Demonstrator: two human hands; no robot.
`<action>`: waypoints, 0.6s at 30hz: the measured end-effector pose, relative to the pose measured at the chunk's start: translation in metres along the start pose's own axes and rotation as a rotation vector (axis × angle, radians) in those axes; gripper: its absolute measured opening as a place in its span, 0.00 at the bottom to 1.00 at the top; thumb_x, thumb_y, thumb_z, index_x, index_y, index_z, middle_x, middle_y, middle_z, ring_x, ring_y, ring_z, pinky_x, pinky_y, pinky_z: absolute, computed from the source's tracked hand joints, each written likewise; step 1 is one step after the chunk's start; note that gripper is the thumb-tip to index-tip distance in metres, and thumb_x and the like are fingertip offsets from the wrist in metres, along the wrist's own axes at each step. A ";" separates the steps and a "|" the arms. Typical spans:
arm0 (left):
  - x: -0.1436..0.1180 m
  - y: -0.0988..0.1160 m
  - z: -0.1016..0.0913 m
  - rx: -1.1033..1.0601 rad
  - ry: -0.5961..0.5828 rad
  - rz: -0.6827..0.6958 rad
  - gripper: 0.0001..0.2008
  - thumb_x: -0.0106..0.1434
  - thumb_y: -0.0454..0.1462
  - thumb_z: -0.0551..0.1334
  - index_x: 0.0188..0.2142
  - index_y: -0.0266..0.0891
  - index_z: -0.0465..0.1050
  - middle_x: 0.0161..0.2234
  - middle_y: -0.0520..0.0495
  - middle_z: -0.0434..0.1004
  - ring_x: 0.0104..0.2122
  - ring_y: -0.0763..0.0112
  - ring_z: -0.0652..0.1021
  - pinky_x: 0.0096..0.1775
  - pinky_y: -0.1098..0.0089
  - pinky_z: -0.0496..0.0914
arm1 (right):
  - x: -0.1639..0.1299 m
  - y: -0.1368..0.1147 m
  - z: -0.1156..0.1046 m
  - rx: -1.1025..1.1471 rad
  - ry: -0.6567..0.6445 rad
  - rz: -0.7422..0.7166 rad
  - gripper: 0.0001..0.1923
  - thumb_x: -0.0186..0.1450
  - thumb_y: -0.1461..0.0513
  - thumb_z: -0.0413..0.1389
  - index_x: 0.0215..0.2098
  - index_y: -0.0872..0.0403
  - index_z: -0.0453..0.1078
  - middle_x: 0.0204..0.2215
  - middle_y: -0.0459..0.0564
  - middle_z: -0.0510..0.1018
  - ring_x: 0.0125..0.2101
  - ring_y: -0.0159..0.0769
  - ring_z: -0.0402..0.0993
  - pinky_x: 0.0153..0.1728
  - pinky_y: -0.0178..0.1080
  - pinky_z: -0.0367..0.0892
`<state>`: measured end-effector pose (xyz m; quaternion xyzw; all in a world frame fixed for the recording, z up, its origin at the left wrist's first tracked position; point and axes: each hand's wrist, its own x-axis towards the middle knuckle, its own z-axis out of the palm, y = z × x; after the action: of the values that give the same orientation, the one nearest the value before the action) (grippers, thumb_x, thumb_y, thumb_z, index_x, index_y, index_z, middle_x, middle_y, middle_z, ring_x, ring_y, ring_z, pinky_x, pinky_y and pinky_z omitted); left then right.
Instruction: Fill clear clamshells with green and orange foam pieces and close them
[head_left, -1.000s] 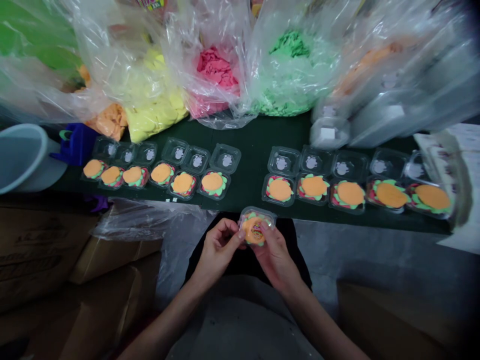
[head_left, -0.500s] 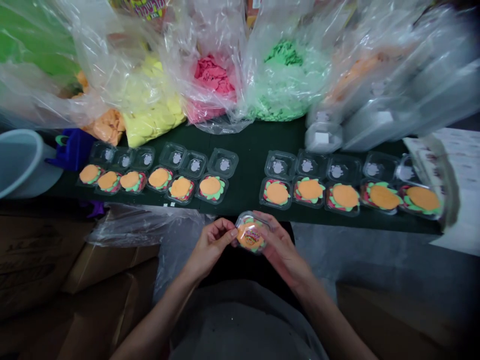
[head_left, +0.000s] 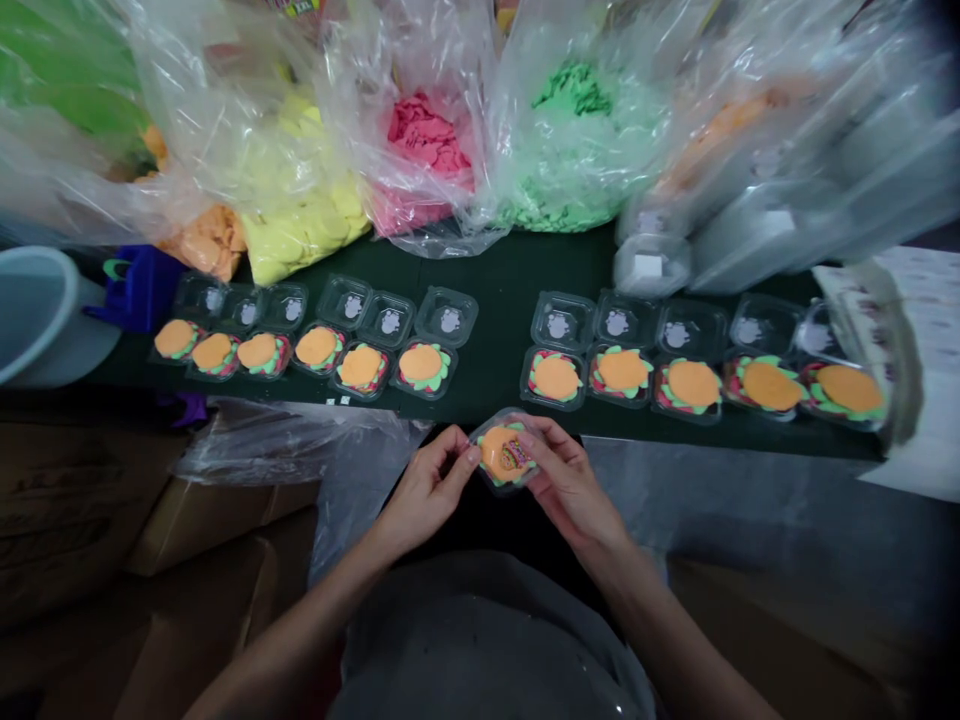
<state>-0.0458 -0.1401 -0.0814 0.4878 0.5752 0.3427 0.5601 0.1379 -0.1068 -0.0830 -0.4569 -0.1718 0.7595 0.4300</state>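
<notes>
Both my hands hold one small clear plastic container (head_left: 504,452) just below the near edge of the dark green table (head_left: 502,300). My left hand (head_left: 427,490) pinches its left side and my right hand (head_left: 570,485) grips its right side. Inside it lies an orange disc over green and red layers, with a small printed sticker on the lid. On the table, two rows of open containers hold the same orange discs, one row on the left (head_left: 315,350) and one on the right (head_left: 694,385).
Clear bags of yellow (head_left: 300,220), pink (head_left: 431,150) and green (head_left: 581,140) pieces stand at the back. Stacks of empty clear containers (head_left: 757,230) lie at the right. A white bucket (head_left: 37,310) sits at the left, with cardboard boxes (head_left: 112,540) below.
My hands have turned the container a little and kept it near the table edge. The view has shifted slightly. The rows on the table are unchanged.
</notes>
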 end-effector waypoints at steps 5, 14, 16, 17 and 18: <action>-0.009 -0.003 0.004 -0.014 -0.032 0.022 0.21 0.74 0.49 0.55 0.28 0.39 0.61 0.26 0.54 0.60 0.28 0.73 0.62 0.32 0.70 0.56 | -0.004 0.001 -0.001 -0.014 -0.005 0.031 0.14 0.55 0.57 0.74 0.38 0.49 0.80 0.39 0.44 0.84 0.36 0.33 0.78 0.40 0.34 0.73; -0.022 -0.027 0.037 -0.372 0.245 0.005 0.18 0.73 0.48 0.57 0.30 0.39 0.66 0.28 0.50 0.70 0.31 0.69 0.70 0.39 0.69 0.64 | -0.004 0.012 0.012 0.094 -0.053 0.065 0.25 0.59 0.57 0.71 0.53 0.45 0.75 0.46 0.47 0.84 0.43 0.37 0.80 0.45 0.39 0.74; -0.025 -0.026 0.038 -0.338 0.253 -0.009 0.19 0.73 0.48 0.56 0.31 0.39 0.68 0.29 0.49 0.72 0.32 0.68 0.71 0.40 0.68 0.65 | -0.006 0.015 0.012 0.089 -0.064 0.053 0.21 0.59 0.58 0.71 0.51 0.46 0.77 0.47 0.47 0.84 0.44 0.37 0.79 0.47 0.38 0.74; -0.026 -0.025 0.036 -0.307 0.225 -0.014 0.19 0.74 0.49 0.55 0.31 0.39 0.68 0.29 0.49 0.72 0.33 0.68 0.72 0.41 0.68 0.65 | -0.007 0.015 0.011 0.077 -0.066 0.053 0.20 0.60 0.59 0.70 0.50 0.46 0.77 0.47 0.47 0.84 0.44 0.37 0.79 0.48 0.38 0.74; -0.025 -0.024 0.033 -0.276 0.192 -0.014 0.21 0.74 0.49 0.54 0.30 0.39 0.69 0.29 0.48 0.72 0.33 0.68 0.72 0.41 0.68 0.65 | -0.007 0.015 0.009 0.067 -0.069 0.061 0.19 0.60 0.59 0.70 0.49 0.47 0.78 0.47 0.47 0.84 0.44 0.37 0.79 0.48 0.38 0.74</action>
<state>-0.0204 -0.1761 -0.1005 0.3674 0.5767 0.4597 0.5667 0.1249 -0.1198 -0.0842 -0.4210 -0.1469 0.7928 0.4155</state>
